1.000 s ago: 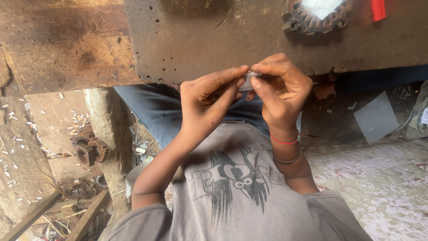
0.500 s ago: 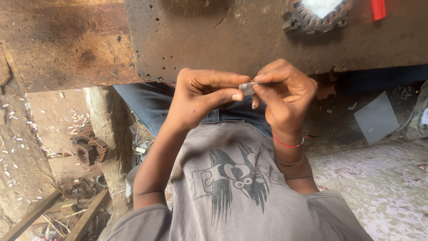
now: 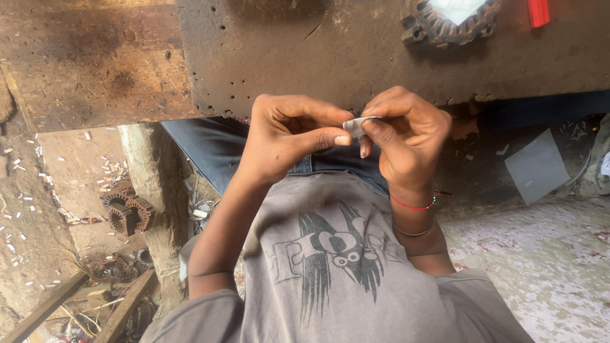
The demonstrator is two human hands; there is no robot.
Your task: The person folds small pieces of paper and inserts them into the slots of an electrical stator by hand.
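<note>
Both hands work close together in front of the chest, just below the near edge of the bench (image 3: 381,57). The left hand (image 3: 286,136) has thumb and curled fingers pressed onto the left end of a small pale strip (image 3: 357,125), seemingly paper or thin sheet; the right hand (image 3: 406,136) pinches its right end from 3 o'clock. Both grips are clamped on the strip, which sits between the two hands and is largely hidden by the fingertips.

Judged from this view, the strip is in mid-shaping, folding or creasing; the finished form cannot be made out. It is not yet put to any part.

On the bench at 1 o'clock lies a ringed, toothed metal core (image 3: 448,22), a pale piece inside it. A similar core (image 3: 127,213) lies on the floor at 9 o'clock among pale scraps. A grey sheet (image 3: 537,166) lies at 3 o'clock.
</note>
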